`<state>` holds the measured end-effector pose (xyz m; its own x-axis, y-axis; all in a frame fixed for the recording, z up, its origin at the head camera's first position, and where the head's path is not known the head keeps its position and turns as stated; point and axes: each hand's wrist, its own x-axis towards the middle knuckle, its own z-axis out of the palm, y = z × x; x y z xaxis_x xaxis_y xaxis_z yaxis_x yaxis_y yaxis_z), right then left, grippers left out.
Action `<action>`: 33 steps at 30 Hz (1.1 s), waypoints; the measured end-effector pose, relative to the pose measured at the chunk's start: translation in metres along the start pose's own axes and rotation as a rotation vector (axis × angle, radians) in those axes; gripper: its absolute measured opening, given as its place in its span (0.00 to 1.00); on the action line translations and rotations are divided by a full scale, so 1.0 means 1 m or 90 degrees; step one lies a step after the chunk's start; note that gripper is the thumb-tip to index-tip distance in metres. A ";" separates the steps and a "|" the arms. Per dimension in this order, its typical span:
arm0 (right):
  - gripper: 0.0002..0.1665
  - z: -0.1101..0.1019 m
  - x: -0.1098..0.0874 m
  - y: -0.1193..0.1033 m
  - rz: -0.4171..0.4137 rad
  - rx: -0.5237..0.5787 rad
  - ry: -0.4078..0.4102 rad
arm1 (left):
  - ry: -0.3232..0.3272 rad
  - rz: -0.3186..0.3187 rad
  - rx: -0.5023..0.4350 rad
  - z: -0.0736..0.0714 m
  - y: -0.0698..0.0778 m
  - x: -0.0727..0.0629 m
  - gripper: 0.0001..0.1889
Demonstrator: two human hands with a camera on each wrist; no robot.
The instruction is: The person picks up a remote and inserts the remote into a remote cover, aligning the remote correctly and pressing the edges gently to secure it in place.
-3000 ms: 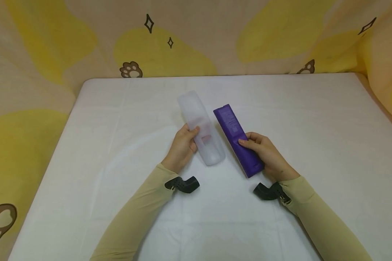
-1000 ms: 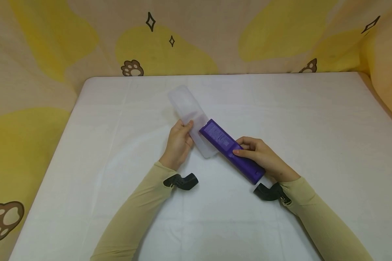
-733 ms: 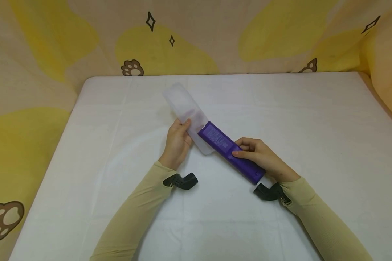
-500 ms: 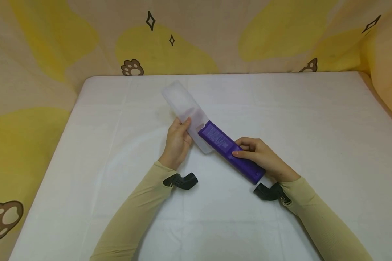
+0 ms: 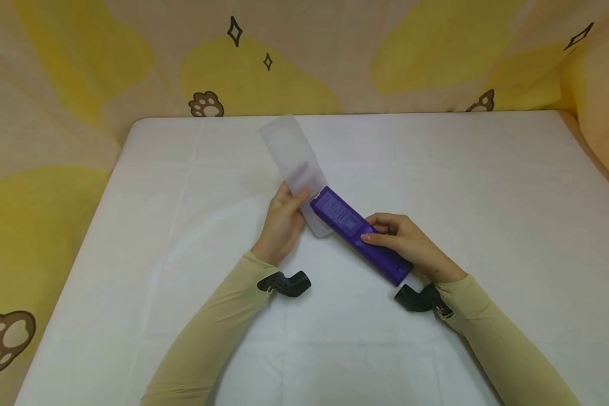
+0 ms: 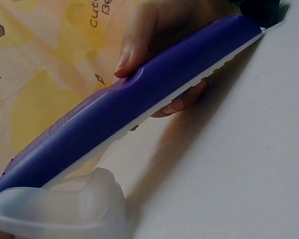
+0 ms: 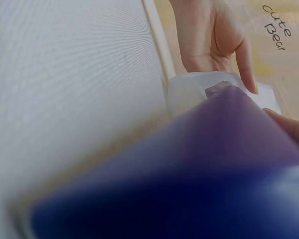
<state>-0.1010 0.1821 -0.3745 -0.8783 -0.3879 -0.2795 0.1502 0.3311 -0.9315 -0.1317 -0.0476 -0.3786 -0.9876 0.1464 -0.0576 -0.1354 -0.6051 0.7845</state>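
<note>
My left hand pinches a translucent silicone remote cover between thumb and fingers, tilted up over the table. In my right hand is a purple remote control, thumb on its back and fingers underneath. White print covers the back; the left wrist view shows a pale button side facing down on the remote. The remote's far end meets the cover's opening edge there. How far it is inside, if at all, cannot be told. Close up, the remote blurs the right wrist view.
A white cloth-covered table lies under both hands. Behind it hangs a yellow and beige curtain with paw prints. Dark wrist mounts stick out from both sleeves.
The remote has swung left from beside the cover to its edge. In the last half second the left hand shifted slightly right and the cover turned more upright. The right hand has barely moved.
</note>
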 end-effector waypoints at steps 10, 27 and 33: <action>0.20 -0.002 0.001 0.001 -0.018 -0.025 -0.020 | 0.019 -0.016 0.007 0.000 0.000 0.002 0.19; 0.18 -0.002 0.001 0.002 -0.023 -0.017 -0.051 | -0.024 -0.001 0.035 0.005 0.004 -0.002 0.23; 0.17 0.000 0.000 0.002 -0.038 -0.002 -0.047 | -0.041 0.044 0.036 0.008 0.005 -0.006 0.23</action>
<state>-0.1012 0.1830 -0.3763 -0.8495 -0.4695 -0.2406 0.0978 0.3080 -0.9464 -0.1260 -0.0448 -0.3695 -0.9869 0.1569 0.0363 -0.0606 -0.5708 0.8189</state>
